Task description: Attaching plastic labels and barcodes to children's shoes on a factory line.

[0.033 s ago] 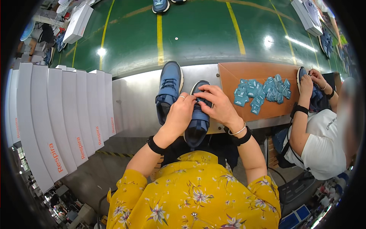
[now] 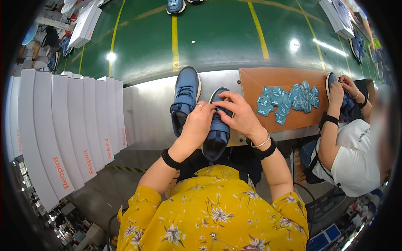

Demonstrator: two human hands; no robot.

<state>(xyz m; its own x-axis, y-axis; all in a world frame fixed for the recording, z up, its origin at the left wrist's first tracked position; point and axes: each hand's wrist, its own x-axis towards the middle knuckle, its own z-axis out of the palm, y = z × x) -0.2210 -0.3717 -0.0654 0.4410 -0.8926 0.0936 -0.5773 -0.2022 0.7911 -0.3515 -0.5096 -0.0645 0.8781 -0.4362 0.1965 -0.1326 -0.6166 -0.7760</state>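
A dark blue shoe (image 2: 217, 136) with a strap stands on the metal work surface, its heel toward me, and both my hands are over its laces. My left hand (image 2: 197, 125) is closed, its fingertips pinched at the lacing. Close against it, my right hand (image 2: 242, 117) has thumb and forefinger brought together at the same spot. Whatever the fingertips pinch is too small and hidden to make out. To the left stands a second, matching blue shoe (image 2: 186, 90), untouched, its laces and strap in view.
Several teal tags (image 2: 274, 99) lie on a brown board (image 2: 249, 83) to the right. Beyond it, a co-worker's hands (image 2: 341, 90) handle another shoe. White boxes (image 2: 69, 125) are stacked at my left. A green surface with yellow lines (image 2: 217, 37) stretches behind the metal work surface (image 2: 146, 108).
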